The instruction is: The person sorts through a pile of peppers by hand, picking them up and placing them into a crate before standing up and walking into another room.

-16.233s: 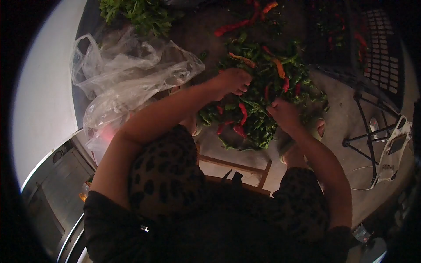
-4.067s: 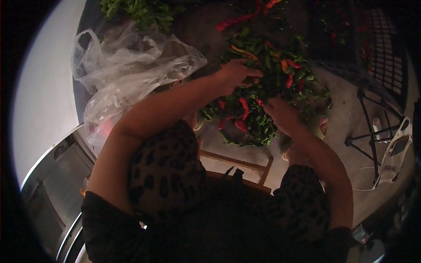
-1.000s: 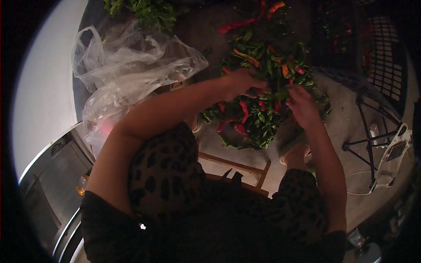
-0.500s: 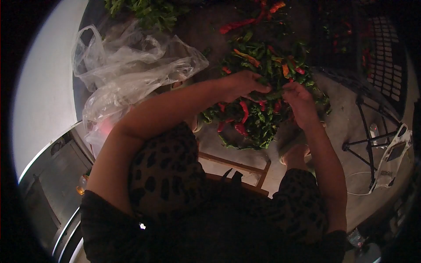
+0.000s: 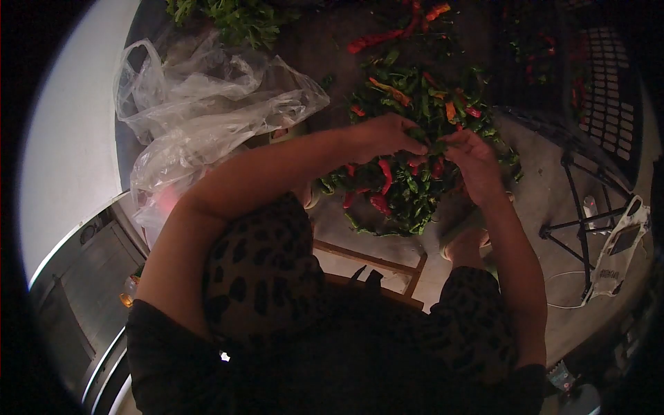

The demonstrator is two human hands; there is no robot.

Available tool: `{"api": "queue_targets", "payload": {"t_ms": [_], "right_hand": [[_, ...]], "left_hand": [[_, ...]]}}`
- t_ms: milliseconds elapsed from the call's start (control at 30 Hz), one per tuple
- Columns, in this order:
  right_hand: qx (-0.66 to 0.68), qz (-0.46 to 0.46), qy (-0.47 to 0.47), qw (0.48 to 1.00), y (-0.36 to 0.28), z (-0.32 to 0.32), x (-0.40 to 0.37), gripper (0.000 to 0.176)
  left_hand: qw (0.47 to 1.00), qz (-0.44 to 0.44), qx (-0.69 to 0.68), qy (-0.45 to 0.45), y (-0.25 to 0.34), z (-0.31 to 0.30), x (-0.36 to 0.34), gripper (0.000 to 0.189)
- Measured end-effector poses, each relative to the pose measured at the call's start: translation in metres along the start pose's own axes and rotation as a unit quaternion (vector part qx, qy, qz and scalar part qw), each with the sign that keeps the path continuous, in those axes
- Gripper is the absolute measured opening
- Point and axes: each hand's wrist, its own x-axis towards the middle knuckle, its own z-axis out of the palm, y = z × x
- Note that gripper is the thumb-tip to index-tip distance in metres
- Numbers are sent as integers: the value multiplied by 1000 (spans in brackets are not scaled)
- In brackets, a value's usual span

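"Plastic bag [image 5: 214, 117]: just the one?"

"One, crumpled, left of one heap of red and green peppers [image 5: 408, 187]."

"And over that heap?"

"Left hand [image 5: 393, 137] and right hand [image 5: 478, 162], two, both nearly closed, fingertips pinching one small green piece [image 5: 436, 146] between them."

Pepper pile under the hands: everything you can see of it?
The pepper pile is a loose heap on the floor, mostly slim green pods with red and orange ones scattered through. Some are curved. The left hand and right hand are over its middle, hiding part; contact is unclear. In the dim light, many pods merge together.
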Motion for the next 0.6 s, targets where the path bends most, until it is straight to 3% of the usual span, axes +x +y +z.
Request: {"api": "queue_targets", "payload": {"t_ms": [167, 367, 567, 600], "right_hand": [[-9, -17, 2, 1000, -1, 1, -1, 15], [-16, -1, 16, 1000, -6, 5, -2, 13], [-11, 18, 61, 998, -1, 4, 0, 11], [2, 21, 67, 998, 0, 2, 0, 11]], "left_hand": [[999, 31, -1, -18, -7, -2, 5, 20], [998, 26, 38, 34, -3, 1, 4, 22], [997, -1, -68, 24, -2, -1, 4, 23], [999, -5, -23, 49, -3, -6, 7, 23]]}}
